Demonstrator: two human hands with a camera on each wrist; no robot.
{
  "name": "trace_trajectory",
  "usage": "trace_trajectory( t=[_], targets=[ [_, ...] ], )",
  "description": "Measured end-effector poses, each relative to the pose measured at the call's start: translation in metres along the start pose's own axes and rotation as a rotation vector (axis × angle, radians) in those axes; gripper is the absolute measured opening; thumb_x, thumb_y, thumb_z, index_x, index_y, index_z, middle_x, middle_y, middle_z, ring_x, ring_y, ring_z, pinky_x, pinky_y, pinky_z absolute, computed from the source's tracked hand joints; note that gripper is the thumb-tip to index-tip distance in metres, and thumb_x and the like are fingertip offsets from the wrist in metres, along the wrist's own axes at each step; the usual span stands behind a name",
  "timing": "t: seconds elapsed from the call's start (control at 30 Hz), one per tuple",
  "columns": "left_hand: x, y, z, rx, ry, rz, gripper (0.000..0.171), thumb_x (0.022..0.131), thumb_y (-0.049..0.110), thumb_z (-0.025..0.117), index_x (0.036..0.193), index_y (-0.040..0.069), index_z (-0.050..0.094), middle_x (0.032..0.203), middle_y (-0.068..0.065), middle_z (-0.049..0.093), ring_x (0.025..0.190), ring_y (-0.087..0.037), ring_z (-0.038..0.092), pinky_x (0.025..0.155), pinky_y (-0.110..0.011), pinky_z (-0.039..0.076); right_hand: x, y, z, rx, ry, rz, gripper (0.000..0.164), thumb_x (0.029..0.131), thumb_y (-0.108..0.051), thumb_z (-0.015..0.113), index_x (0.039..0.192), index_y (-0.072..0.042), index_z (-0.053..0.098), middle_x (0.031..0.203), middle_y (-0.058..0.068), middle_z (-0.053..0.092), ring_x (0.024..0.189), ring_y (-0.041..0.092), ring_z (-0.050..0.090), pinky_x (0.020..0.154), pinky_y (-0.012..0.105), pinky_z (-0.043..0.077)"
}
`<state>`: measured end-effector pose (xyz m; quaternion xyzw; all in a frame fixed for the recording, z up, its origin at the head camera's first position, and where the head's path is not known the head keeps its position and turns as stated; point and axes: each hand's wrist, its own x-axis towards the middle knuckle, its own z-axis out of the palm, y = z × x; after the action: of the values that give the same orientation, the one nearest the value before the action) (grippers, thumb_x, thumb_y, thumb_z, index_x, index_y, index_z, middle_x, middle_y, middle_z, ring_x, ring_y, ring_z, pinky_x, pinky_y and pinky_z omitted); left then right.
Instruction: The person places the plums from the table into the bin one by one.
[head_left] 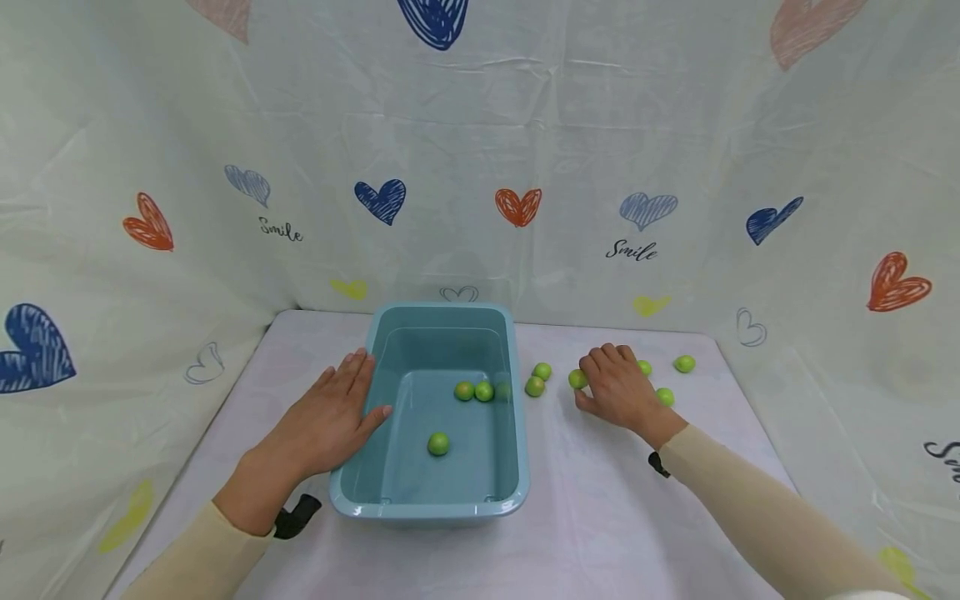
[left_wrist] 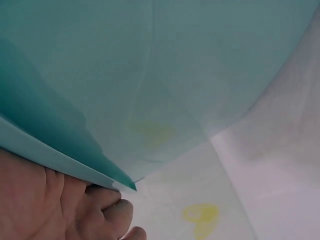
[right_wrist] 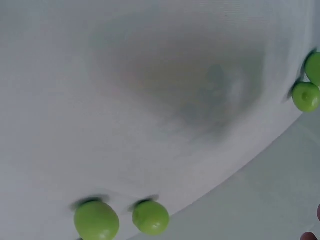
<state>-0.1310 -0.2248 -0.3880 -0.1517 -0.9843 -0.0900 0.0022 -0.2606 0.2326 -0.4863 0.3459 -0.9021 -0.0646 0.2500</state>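
Observation:
A pale blue-green plastic basin (head_left: pixel 431 510) stands on the table, with three small round green fruits (head_left: pixel 438 443) in it. My left hand (head_left: pixel 322 421) rests against the basin's left rim, fingers extended and thumb over the edge; the left wrist view shows its palm (left_wrist: pixel 35 200) beside the rim. Right of the basin, my right hand (head_left: pixel 618 387) reaches down with bent fingers and pinches a green fruit (head_left: pixel 577 378) between thumb and fingertips. Just a bit of fingertip (right_wrist: pixel 309 236) enters the right wrist view, so the pinch is hidden there.
Two green fruits (head_left: pixel 535 386) lie between the basin and my right hand. Several more, including one green fruit (head_left: pixel 684 364) at the far right, lie around and beyond that hand. A white sheet with printed hearts (head_left: pixel 517 207) hangs behind and beside the table (head_left: pixel 585 517).

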Motion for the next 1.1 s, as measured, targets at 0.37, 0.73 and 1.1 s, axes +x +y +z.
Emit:
trace_trajectory(
  t=[0.37,0.73,1.1],
  targets=[
    [-0.001,0.001,-0.002,0.038,0.015,0.008,0.079,0.108,0.040,0.057,0.160,-0.013,0.029,0.168,-0.031,0.029,0.157,-0.049,0.029,0.125,-0.065,0.028,0.026,-0.003,-0.018,0.007,0.034,0.006,0.037,0.088,-0.038,0.075,0.097,-0.006,0.059,0.090,0.008,0.058,0.088,0.030,0.053,0.087,0.047,0.048],
    [-0.001,0.001,-0.002,0.030,0.010,0.011,0.079,0.108,0.040,0.056,0.160,-0.013,0.029,0.168,-0.031,0.028,0.157,-0.049,0.028,0.125,-0.065,0.028,0.064,-0.007,-0.040,0.017,0.076,-0.007,0.037,0.089,-0.039,0.074,0.098,-0.007,0.058,0.090,0.008,0.057,0.090,0.030,0.054,0.088,0.048,0.048],
    [-0.001,0.000,0.000,0.014,0.014,0.019,0.079,0.109,0.040,0.056,0.160,-0.013,0.029,0.168,-0.032,0.027,0.157,-0.049,0.028,0.125,-0.065,0.029,0.105,-0.023,-0.062,0.007,0.125,-0.080,0.035,0.092,-0.040,0.070,0.099,-0.008,0.059,0.094,0.009,0.060,0.093,0.029,0.053,0.089,0.047,0.047]
  ],
)
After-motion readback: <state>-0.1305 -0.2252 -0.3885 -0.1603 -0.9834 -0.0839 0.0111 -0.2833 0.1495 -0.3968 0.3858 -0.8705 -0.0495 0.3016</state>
